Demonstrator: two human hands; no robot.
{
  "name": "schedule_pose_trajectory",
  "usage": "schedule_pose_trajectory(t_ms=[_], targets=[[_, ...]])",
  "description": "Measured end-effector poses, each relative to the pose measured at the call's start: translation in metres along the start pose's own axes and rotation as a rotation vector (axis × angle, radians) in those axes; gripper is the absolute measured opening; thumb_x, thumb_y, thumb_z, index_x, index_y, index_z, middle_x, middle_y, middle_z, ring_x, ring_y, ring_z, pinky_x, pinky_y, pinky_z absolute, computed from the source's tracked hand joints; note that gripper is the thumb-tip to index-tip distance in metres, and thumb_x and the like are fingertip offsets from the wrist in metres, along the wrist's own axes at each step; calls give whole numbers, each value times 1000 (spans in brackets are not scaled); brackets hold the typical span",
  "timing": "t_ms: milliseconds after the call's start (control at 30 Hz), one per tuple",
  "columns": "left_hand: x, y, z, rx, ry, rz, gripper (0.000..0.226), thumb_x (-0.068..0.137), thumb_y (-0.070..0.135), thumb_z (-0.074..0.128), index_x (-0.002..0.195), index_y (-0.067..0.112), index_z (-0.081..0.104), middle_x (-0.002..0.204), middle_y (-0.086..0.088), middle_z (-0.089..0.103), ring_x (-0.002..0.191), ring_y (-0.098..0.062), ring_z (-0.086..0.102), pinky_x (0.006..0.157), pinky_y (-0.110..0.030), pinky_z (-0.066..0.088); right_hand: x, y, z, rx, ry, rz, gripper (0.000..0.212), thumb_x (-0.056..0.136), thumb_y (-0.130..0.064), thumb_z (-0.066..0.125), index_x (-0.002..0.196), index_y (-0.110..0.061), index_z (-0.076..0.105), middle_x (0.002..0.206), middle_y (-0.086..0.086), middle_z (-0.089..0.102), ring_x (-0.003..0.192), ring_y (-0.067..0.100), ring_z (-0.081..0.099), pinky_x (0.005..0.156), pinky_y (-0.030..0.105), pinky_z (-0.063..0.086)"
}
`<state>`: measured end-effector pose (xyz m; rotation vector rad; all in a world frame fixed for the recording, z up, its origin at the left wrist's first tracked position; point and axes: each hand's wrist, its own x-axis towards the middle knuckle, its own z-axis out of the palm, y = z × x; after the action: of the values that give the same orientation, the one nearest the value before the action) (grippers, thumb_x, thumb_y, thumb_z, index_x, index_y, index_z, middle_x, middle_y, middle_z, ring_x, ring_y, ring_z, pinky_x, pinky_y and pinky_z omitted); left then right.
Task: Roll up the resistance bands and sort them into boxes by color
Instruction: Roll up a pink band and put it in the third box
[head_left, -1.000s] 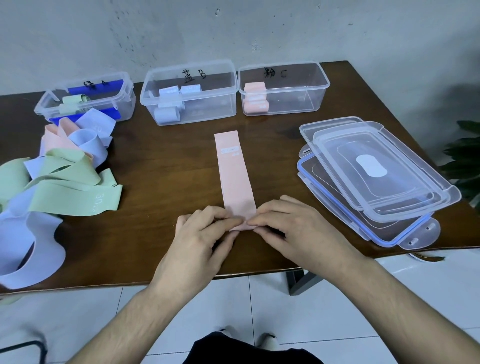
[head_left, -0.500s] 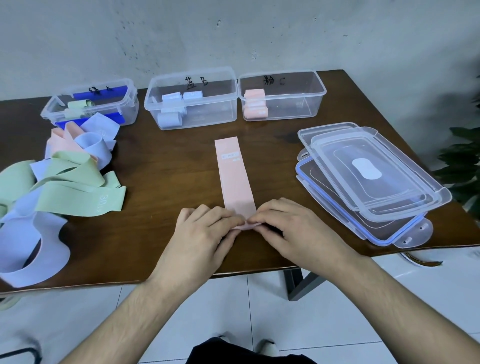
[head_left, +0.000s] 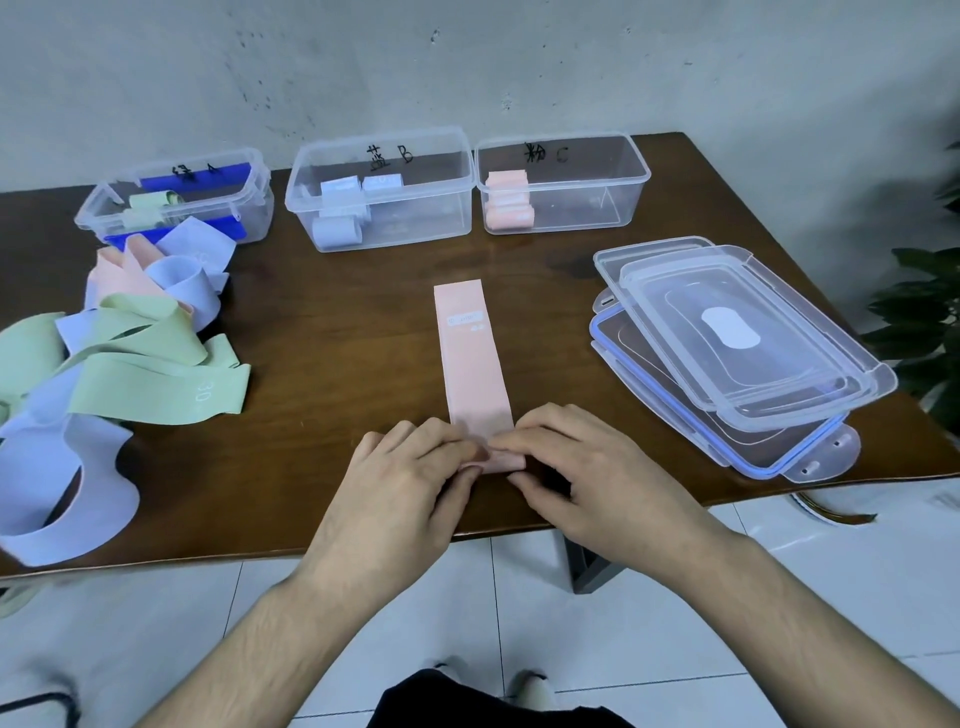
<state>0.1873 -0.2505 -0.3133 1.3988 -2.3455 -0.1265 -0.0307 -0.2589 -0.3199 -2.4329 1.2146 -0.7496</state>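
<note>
Pink band (head_left: 470, 353) lies flat on the brown counter (head_left: 337, 332), centre front. Long axis runs from the near edge toward the wall, tilted slightly left at the far end. Far end square-cut, with a small white label just behind it. Near end is turned over into a short roll lying crosswise to the long axis, close to the counter's front edge.

Left hand (head_left: 410, 483): fingers curled, fingertips and thumb pinching the left part of the rolled end. Right hand (head_left: 582, 467): fingers curled over the right part of the same roll, thumb tucked beneath. Index fingertips of the two hands nearly meet on top of the roll. Both hands hold the pink band; neither is spread wide.

Back row, left to right, three clear boxes, open:
- green box (head_left: 176, 200), marked A, with blue clips; a pale green roll inside.
- blue box (head_left: 382, 195), marked B; several pale blue rolls inside, at its left part.
- pink box (head_left: 563, 182), marked C; pink rolls stacked at its left end. It stands touching or just beside the blue box.

Left side of counter: loose pile of bands (head_left: 109, 364), green, pale blue and pink, unrolled and overlapping; one green band shows "30". Pile reaches up against the front of the green box.

Right side: stack of clear lids (head_left: 737, 353), set askew on one another, one with a blue seal; well apart from the pink band.

Leaves of a plant (head_left: 924, 312) at the right frame edge, beyond the counter.
</note>
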Motion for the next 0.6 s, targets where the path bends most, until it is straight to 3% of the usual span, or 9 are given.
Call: schedule_pose_trajectory(t_ms=[167, 267, 467, 600], targets=[[0, 0, 2, -47, -6, -41, 26, 99, 38, 43, 111, 35, 66, 108, 20, 52, 88, -7, 51, 74, -31, 39, 4, 0, 1, -3, 4, 1, 19, 95, -16, 65, 110, -27, 69, 104, -13, 59, 91, 9, 54, 80, 26, 49], [0, -2, 1, -59, 25, -29, 26, 98, 40, 48, 117, 36, 65, 109, 21, 54, 89, -5, 51, 75, -29, 37, 6, 1, 0, 7, -21, 17, 18, 96, -19, 64, 112, -27, 70, 106, -15, 60, 96, 7, 56, 84, 23, 48], [1, -7, 2, -57, 71, 33, 18, 94, 38, 55, 107, 35, 67, 108, 22, 59, 82, -7, 52, 72, -28, 36, 8, 1, -4, 40, -48, 60, 19, 96, -22, 64, 113, -27, 71, 108, -20, 59, 100, 4, 56, 86, 21, 49], [2, -11, 3, -57, 70, 33, 20, 94, 38, 53, 107, 35, 69, 107, 22, 61, 81, -7, 53, 70, -30, 39, 8, -1, -5, 11, -53, 50, 22, 95, -24, 65, 117, -29, 69, 107, -21, 52, 98, 2, 51, 81, 14, 46]])
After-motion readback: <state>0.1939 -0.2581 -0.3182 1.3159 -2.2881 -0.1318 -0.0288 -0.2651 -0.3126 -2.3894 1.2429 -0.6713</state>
